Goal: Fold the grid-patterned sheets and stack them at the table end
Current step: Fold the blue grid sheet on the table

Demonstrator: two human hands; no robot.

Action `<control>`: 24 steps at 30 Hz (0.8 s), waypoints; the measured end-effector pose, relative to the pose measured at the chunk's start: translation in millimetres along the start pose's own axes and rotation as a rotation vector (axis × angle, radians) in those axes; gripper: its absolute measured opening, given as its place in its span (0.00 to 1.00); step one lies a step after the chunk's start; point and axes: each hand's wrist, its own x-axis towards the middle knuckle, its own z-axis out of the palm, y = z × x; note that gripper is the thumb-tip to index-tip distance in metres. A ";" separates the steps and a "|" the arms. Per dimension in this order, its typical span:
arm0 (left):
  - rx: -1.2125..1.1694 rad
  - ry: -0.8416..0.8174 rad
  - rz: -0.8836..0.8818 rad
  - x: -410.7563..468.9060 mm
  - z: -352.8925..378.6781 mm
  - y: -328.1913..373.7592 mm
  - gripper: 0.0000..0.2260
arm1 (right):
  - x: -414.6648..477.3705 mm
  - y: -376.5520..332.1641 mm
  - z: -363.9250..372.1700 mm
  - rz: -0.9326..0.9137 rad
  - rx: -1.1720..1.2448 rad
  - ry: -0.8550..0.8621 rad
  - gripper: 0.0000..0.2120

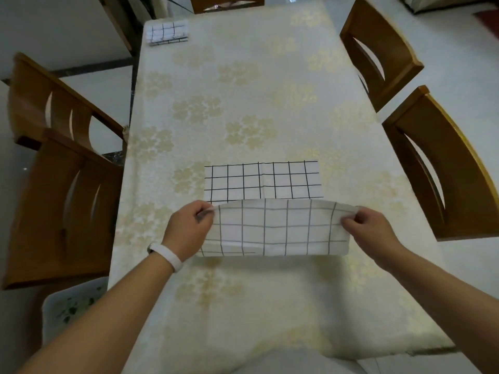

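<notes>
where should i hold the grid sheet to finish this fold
Take the grid sheet by the two corners of its lifted edge, one from each side, as the left hand and right hand pinch now; a wide, limp edge would likely sag otherwise.

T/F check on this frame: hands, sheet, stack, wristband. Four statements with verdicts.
1. The left hand and right hand both pinch the grid sheet. True.
2. The folded stack sits at the far right corner of the table. False: it is at the far left corner.
3. A white wristband is on the left wrist. True.
4. The grid sheet lies fully flat. False: its near part is lifted and turned over toward the far part.
</notes>
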 end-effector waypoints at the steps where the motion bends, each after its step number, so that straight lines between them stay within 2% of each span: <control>1: -0.015 0.004 -0.016 11.4 -0.1 3.2 0.07 | 8.6 -8.1 0.6 -0.002 0.027 0.008 0.07; 6: -0.081 -0.023 -0.083 69.5 2.1 8.9 0.08 | 59.6 -33.3 5.7 0.020 0.087 0.023 0.08; 8: -0.049 -0.041 -0.096 92.1 4.6 7.0 0.07 | 82.5 -34.5 8.6 0.044 0.047 0.026 0.05; 11: 0.022 -0.075 -0.113 123.3 11.0 1.5 0.08 | 111.6 -34.8 16.4 0.078 -0.019 0.033 0.09; 15: 0.085 -0.108 -0.179 156.5 24.7 -12.7 0.09 | 145.0 -28.3 30.1 0.121 -0.104 0.046 0.09; 19: 0.158 -0.142 -0.221 176.5 40.1 -28.7 0.13 | 171.0 -19.8 41.5 0.129 -0.212 0.022 0.08; 24: 0.259 -0.135 -0.239 189.3 52.6 -35.1 0.12 | 190.5 -15.7 51.1 0.112 -0.368 0.031 0.09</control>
